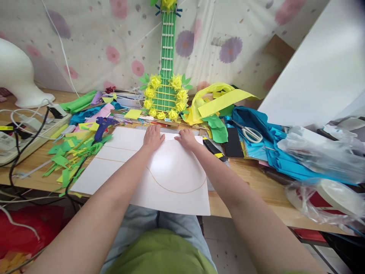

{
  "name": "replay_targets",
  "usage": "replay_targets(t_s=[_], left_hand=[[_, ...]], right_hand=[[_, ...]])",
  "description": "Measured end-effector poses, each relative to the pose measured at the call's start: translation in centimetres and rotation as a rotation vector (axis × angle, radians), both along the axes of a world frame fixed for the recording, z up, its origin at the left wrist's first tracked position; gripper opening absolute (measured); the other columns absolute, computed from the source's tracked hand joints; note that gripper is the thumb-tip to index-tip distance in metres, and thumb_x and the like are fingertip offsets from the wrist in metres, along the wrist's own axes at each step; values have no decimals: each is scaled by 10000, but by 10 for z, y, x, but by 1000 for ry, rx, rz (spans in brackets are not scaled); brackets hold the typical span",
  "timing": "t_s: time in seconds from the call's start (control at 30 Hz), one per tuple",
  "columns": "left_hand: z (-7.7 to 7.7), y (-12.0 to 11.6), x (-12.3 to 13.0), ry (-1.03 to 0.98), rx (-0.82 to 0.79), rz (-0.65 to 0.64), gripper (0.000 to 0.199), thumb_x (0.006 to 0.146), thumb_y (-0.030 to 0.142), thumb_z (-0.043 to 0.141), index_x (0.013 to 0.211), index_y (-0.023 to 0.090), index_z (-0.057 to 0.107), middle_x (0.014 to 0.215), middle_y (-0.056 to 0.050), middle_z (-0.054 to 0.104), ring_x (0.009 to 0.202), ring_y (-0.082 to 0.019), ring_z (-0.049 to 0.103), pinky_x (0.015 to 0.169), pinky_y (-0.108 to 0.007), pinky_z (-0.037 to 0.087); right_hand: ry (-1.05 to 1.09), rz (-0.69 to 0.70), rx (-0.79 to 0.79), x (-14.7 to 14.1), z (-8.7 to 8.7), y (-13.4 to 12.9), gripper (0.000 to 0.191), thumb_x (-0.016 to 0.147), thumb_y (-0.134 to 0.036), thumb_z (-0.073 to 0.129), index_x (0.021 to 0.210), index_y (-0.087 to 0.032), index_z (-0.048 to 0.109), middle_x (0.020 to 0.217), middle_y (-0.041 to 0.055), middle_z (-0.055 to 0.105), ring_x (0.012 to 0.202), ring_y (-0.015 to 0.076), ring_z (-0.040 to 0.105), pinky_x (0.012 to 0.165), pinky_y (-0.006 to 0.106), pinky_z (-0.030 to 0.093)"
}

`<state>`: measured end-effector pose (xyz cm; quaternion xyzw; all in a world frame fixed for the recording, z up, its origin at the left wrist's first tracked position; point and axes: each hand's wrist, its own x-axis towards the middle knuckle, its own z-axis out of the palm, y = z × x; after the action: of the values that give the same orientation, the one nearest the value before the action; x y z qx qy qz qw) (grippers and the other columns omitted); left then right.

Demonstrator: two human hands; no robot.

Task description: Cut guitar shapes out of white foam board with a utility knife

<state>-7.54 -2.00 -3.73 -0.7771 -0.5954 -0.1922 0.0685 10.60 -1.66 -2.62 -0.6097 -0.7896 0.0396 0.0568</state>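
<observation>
Low at six o'clock the person wears an olive-green top, plain and rounded, its cloth softly creased. Above it, on the same six o'clock line, show pale blue trousers, faintly folded, with a darker line between the legs, spreading toward seven and five o'clock beside the top. The left forearm, at eight o'clock, and right forearm, at four, are bare and taper toward the wrists; the left hand and right hand are likewise bare

The sheet lies before the guitar (glue gun left, scissors right).
</observation>
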Motion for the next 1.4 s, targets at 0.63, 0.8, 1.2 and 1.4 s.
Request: replay_targets(t_s=[0.63,0.8,1.2,1.4], left_hand=[[6,-51,5,16,-235,58,639,857,517,352,1309,71,414,1444,-163,305,1350,-268,232,1103,-396,199],[-3,-53,7,81,-394,70,892,792,690,279,1414,53,224,1498,-171,136,1390,-275,65,1122,-440,85],[-1,-43,-5,86,-413,75,891,782,686,302,1422,72,214,1496,-173,147,1388,-279,67,1119,-439,62],[8,-37,16,50,-363,-10,709,829,528,362,1386,94,307,1491,-132,202,1385,-242,125,1121,-428,87]], right_hand=[[-242,-326,-179,97,30,-61,507,817,-499,492,1125,-98,469,1119,185,553,1042,294,541,809,355,410],[-207,-344,-213,103,25,-56,526,800,-479,521,1175,-118,447,1180,185,520,1092,307,513,819,353,418],[342,-344,-335,107,53,-47,331,813,-297,434,1122,-180,440,846,92,641,699,194,617,590,294,463],[453,-71,-437,76,46,-31,233,788,-351,502,967,-204,477,745,21,604,627,137,577,555,237,436]])
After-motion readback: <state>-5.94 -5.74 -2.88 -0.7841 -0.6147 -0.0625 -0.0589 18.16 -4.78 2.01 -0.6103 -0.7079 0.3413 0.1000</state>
